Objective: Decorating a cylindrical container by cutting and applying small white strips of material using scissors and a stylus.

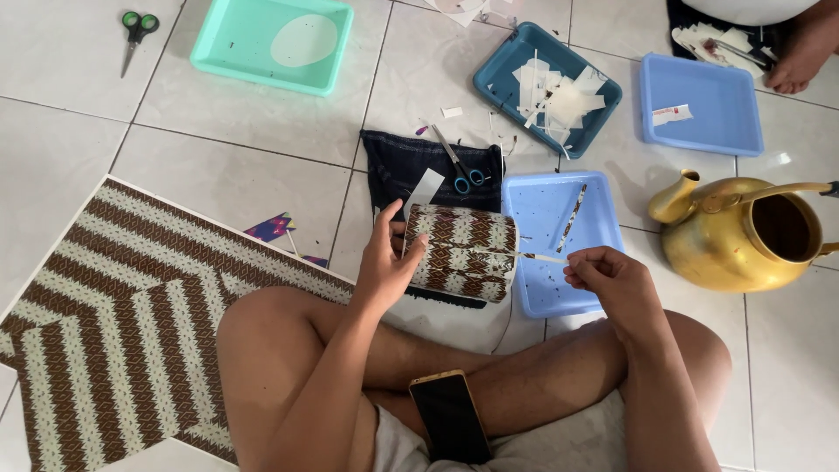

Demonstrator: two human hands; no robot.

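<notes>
The person sits cross-legged on the tiled floor (245,166) and holds a box wrapped in brown-and-cream patterned paper (461,252) above the knees, in front of the near edge of the light blue tray (542,218). The left hand (384,262) grips the left end of the box, the thumb on the near side and the fingers curled over the top, closed firmly on it. The right hand (603,275) is raised at the same height, with its fingers pinched together on the end of a thin white strip (524,255), which runs to the left across the face of the box.

I think the main risk is that the strip goes down crooked or wrinkled, because it is long and narrow and only one end is held. It may also tear or slip from the pinch if the right hand pulls too hard. The box is held by one end only, so it could turn in the left hand under this pull.

A dark phone (450,418) lies on the person's lap and could slide off if the legs move. Blue-handled scissors (461,166) rest on a dark cloth (393,166) just behind the box, and a brass kettle (743,229) stands to the right.
</notes>
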